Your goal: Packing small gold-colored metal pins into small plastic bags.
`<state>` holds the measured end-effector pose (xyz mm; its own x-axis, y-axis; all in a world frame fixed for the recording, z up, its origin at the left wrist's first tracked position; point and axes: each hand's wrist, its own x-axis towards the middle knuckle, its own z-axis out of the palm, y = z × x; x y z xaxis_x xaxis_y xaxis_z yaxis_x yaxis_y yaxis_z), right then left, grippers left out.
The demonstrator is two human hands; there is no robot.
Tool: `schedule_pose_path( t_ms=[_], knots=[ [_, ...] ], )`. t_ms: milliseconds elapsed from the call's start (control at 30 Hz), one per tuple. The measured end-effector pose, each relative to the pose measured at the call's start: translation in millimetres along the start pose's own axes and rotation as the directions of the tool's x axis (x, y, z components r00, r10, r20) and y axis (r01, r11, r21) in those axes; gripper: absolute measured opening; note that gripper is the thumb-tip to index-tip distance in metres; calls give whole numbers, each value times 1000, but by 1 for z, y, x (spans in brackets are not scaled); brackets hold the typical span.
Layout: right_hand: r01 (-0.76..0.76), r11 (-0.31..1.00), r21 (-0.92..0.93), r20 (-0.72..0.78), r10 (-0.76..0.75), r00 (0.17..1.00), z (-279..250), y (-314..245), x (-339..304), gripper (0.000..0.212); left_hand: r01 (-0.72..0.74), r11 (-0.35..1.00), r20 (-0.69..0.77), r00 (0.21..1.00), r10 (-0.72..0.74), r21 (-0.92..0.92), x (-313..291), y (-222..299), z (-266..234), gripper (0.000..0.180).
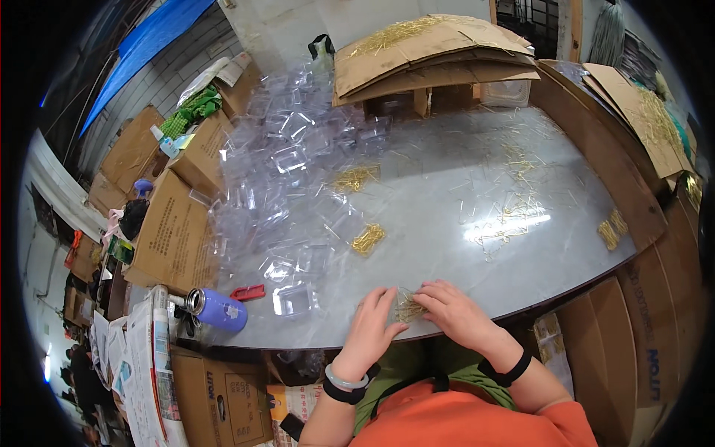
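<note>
A small bundle of thin gold wire pieces (407, 306) lies at the table's front edge, between my two hands. My left hand (369, 325) closes in on its left side, with the thumb bent towards it. From the right, the fingers of my right hand (456, 313) press against the bundle. A clear edge shows by the wires; I cannot make out whether they sit in a plastic box. Beyond my hands, a gold wire pile (368, 239) and a looser one (355, 178) rest beside the heap of clear plastic boxes (287, 160).
Loose wires (514, 216) are scattered over the grey table (424, 223), with gold bundles (612, 229) at its right edge. A purple bottle (223, 311) and a red tool (247, 292) lie front left. Cardboard walls (596, 156) border the right; stacked cardboard (439, 52) stands at the back.
</note>
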<state>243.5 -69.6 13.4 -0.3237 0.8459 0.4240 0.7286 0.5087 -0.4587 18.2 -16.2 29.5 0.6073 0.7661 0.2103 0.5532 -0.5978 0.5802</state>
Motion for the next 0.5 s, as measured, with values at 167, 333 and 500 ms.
schedule_pose_path(
  t_ms=[167,333,500],
  knots=[
    [8,1000,22,-29,-8,1000,2,6,-4,43,26,999,139,990,-31,38,13,12,-8,75],
    [-3,999,34,-62,5,998,0,2,-3,43,-23,999,213,977,13,47,19,14,-16,75],
    [-5,1000,23,-88,7,996,0,0,-3,43,57,994,189,979,-75,98,22,16,-14,64]
  ],
)
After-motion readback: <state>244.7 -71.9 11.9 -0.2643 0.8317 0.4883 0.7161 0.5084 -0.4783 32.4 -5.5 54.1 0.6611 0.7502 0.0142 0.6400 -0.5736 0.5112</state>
